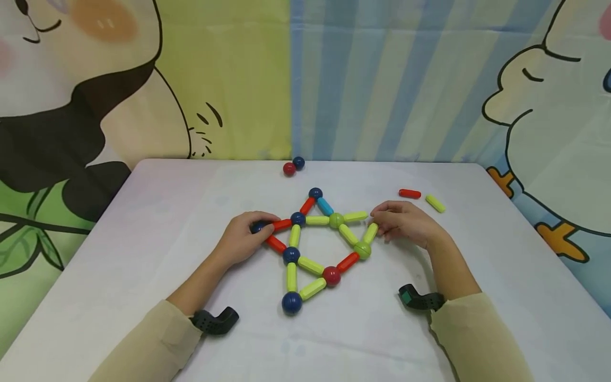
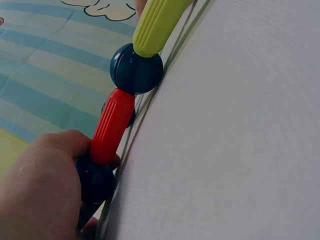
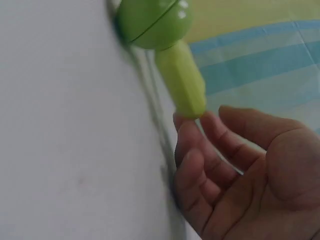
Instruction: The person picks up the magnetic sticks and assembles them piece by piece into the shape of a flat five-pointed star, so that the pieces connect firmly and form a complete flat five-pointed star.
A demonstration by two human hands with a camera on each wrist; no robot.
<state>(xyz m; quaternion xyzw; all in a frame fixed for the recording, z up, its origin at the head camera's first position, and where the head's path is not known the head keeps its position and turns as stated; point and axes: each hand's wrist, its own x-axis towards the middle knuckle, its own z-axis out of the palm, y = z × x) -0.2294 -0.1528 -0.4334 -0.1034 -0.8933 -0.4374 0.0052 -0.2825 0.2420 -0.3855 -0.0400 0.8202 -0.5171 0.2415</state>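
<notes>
A flat star-like frame of magnetic rods and balls lies on the white table. At its left tip my left hand grips a dark blue ball, thumb on the near side, where two red rods meet. My right hand is at the right side, fingers loosely bent. Its fingertips are by the free ends of two yellow-green rods, which spread from two green balls. In the right wrist view, fingertips are at the end of one yellow-green rod, with the thumb apart from it.
A loose red ball and dark blue ball sit together near the table's back edge. A spare red rod and a yellow-green rod lie beyond my right hand. A patterned cloth hangs behind the table.
</notes>
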